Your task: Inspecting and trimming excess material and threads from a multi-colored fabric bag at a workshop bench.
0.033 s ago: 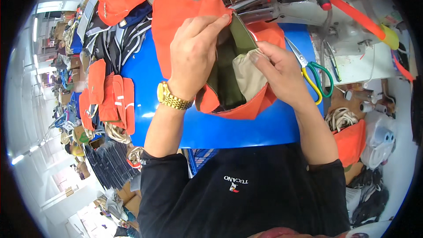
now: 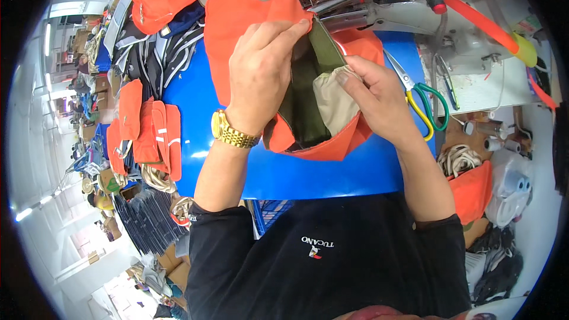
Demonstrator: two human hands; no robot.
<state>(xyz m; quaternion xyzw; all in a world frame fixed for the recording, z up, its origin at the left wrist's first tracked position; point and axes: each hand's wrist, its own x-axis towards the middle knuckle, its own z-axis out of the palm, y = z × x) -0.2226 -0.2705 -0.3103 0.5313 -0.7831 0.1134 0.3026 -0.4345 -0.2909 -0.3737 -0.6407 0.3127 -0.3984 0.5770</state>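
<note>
An orange fabric bag [image 2: 341,149] with olive-green lining [image 2: 305,98] hangs spread between my hands, its inside facing up. My left hand [image 2: 267,59], with a gold watch at the wrist, pinches the orange edge at the upper left of the opening. Thumb and fingers of my right hand [image 2: 376,89] grip the bag's right edge, where a gathered beige cloth piece [image 2: 338,104] lies against the lining. The fingertips of the right hand partly cover that beige cloth. Just beyond the bag is the metal head of a sewing machine [image 2: 338,15].
Scissors [image 2: 419,98] with green and yellow handles lie right of the bag on the blue work surface [image 2: 284,179]. Orange pieces [image 2: 157,133] and black straps [image 2: 157,59] are at the left. A coil of beige cord [image 2: 459,160] sits at the lower right.
</note>
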